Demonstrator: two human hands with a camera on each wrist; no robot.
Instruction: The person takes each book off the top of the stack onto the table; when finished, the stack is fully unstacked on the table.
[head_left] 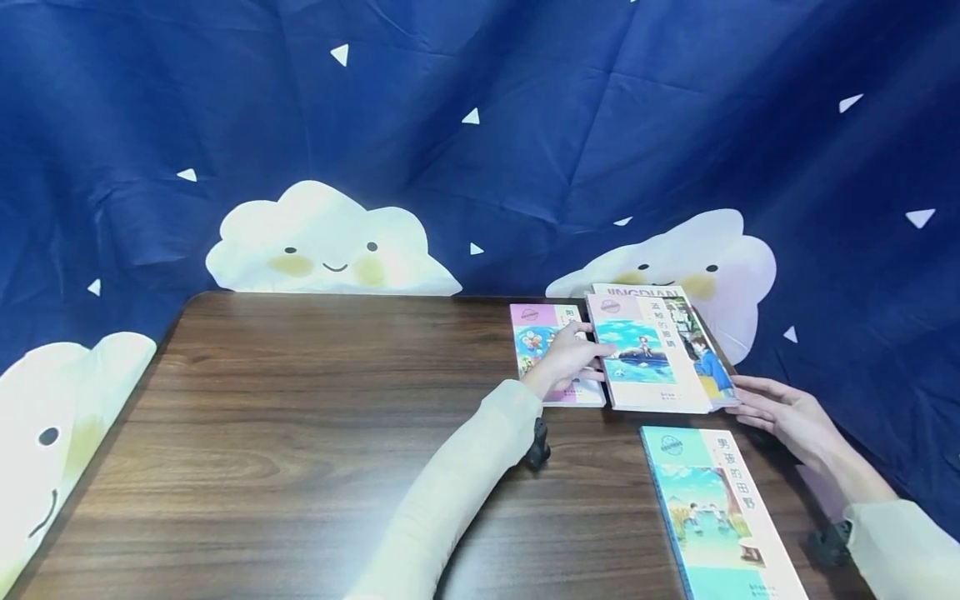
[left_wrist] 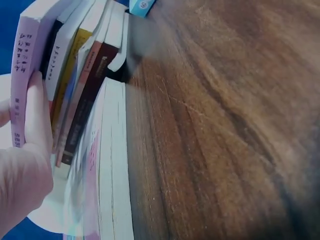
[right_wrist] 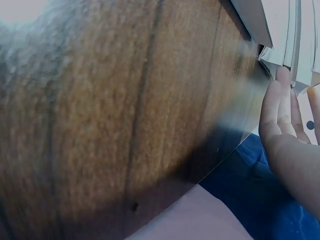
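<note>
A pink-and-white book with a blue sea picture point(head_left: 639, 352) lies on top of a book stack at the table's right back. My left hand point(head_left: 562, 360) pinches its left edge; in the left wrist view the thumb and fingers hold its lilac spine point(left_wrist: 22, 82). Beneath it several books point(left_wrist: 82, 100) are piled, one with a blue-coated figure on its cover point(head_left: 708, 362) showing at the right. At the stack's lower right corner is my right hand point(head_left: 791, 417), fingers extended against or close beside the books; exact contact cannot be told.
Left of the stack, partly behind my left hand, lies another pink book point(head_left: 528, 342). A turquoise book point(head_left: 708, 508) lies nearer the front right. The brown wooden table point(head_left: 300, 433) ends at the back against a blue curtain point(head_left: 480, 167) with white clouds.
</note>
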